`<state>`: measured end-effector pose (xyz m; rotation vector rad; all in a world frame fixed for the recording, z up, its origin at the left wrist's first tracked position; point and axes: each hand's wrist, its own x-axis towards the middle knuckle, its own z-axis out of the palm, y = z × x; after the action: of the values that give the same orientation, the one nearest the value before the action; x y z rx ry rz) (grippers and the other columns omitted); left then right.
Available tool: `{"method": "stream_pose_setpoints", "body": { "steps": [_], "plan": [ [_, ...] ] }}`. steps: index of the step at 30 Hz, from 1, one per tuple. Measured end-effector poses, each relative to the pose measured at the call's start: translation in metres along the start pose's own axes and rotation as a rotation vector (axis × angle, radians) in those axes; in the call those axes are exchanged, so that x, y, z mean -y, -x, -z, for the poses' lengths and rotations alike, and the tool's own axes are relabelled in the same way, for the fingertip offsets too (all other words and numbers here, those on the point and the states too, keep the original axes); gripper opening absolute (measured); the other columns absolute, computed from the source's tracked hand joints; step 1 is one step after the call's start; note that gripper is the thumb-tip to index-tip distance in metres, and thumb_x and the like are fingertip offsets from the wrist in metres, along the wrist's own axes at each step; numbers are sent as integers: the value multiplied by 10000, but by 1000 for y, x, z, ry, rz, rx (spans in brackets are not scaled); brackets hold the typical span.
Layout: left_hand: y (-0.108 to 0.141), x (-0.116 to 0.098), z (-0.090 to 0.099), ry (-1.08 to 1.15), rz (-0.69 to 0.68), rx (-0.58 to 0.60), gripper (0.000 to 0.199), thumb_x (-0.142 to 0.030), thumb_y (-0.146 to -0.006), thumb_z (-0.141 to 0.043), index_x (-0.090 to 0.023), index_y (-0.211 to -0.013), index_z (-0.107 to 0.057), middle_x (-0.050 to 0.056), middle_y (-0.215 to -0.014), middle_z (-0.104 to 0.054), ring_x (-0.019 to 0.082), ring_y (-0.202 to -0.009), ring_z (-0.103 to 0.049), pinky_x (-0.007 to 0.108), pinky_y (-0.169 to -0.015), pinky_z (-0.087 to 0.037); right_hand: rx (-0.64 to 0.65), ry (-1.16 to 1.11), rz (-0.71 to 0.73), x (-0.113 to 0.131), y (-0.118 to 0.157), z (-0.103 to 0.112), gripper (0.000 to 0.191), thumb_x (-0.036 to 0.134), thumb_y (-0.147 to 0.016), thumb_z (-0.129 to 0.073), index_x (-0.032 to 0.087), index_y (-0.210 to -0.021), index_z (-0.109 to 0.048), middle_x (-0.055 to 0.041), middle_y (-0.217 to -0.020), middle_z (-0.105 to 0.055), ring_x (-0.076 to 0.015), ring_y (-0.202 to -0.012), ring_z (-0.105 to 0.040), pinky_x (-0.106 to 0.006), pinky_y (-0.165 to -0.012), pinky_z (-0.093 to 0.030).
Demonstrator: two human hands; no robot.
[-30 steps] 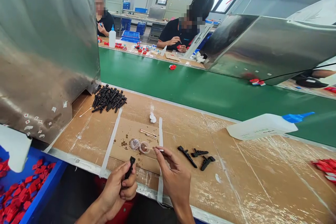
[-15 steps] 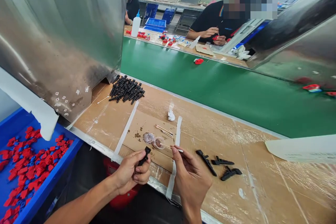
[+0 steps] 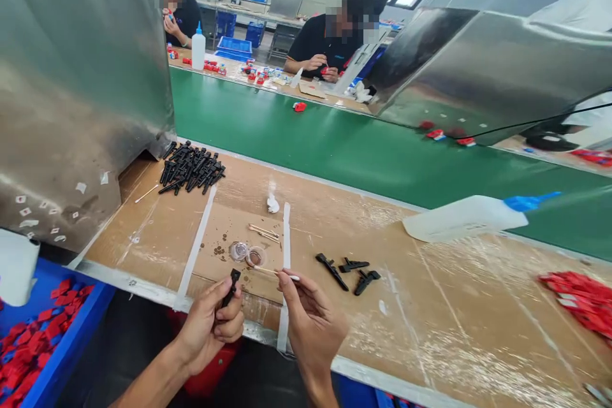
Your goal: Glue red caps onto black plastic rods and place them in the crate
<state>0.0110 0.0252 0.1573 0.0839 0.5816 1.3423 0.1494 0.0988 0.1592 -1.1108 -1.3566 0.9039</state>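
My left hand (image 3: pixel 213 319) is closed around a black plastic part (image 3: pixel 233 282), whose square end sticks up past the thumb. Between thumb and fingers, my right hand (image 3: pixel 313 319) pinches a cotton swab (image 3: pixel 268 271). The swab's far tip reaches the rim of a small round clear dish (image 3: pixel 257 257) with a brownish content. Beside that dish lies a round clear lid (image 3: pixel 238 251). Several used cotton swabs (image 3: pixel 264 232) rest on the cardboard (image 3: pixel 224 220) behind. Three black parts (image 3: pixel 331 270) lie right of my right hand.
A heap of black parts (image 3: pixel 192 167) sits at the back left by a metal panel (image 3: pixel 81 89). A white bottle (image 3: pixel 466 219) with a blue nozzle lies to the right. Red pieces fill a blue bin (image 3: pixel 90 319). Across the green belt (image 3: pixel 268 121), two people work.
The view has swung to the right and up, bringing the whole white bottle and a red pile into sight. Both hands keep their holds, and the swab stays at the dish.
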Motion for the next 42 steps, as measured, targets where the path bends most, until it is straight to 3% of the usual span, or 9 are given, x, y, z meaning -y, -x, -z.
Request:
{"method": "stream_pose_setpoints", "body": {
  "steps": [6, 13, 26, 34, 42],
  "plan": [
    [-1, 0, -1, 12, -32, 6, 231, -355, -945, -504, -138, -876, -546, -109, -520, -231, 19, -373, -120, 165, -394, -128, 176, -4, 121, 3, 11, -3, 175, 128, -821, -687, 231, -958, -722, -26, -884, -729, -171, -789, -684, -293, -746, -563],
    [0, 1, -1, 21, -24, 11, 232, -354, -946, -500, -138, -875, -548, -108, -519, -231, 17, -371, -121, 161, -391, -127, 235, 46, 133, -2, 14, -6, 198, 115, -837, -675, 241, -987, -706, -25, -930, -729, -176, -852, -687, -297, -795, -548],
    [0, 0, -2, 25, -17, -1, 247, -381, -930, -527, -144, -866, -545, -111, -508, -235, 16, -364, -129, 164, -388, -121, 230, 36, 104, -6, 15, -7, 168, 137, -838, -675, 229, -973, -712, -35, -926, -726, -183, -847, -690, -301, -793, -556],
    [0, 1, 0, 19, -17, 11, 254, -399, -920, -541, -149, -870, -535, -114, -504, -233, 21, -366, -116, 166, -387, -121, 208, 85, 132, -1, 14, -8, 113, 203, -834, -675, 199, -931, -733, -60, -884, -743, -204, -822, -704, -315, -758, -576],
    [0, 3, 2, 12, -29, 24, 246, -381, -940, -509, -145, -877, -535, -113, -514, -230, 20, -371, -110, 165, -393, -125, 249, 120, 216, 4, 16, -6, 158, 138, -846, -654, 225, -969, -703, -49, -895, -729, -200, -831, -684, -337, -774, -560]
  ]
}}
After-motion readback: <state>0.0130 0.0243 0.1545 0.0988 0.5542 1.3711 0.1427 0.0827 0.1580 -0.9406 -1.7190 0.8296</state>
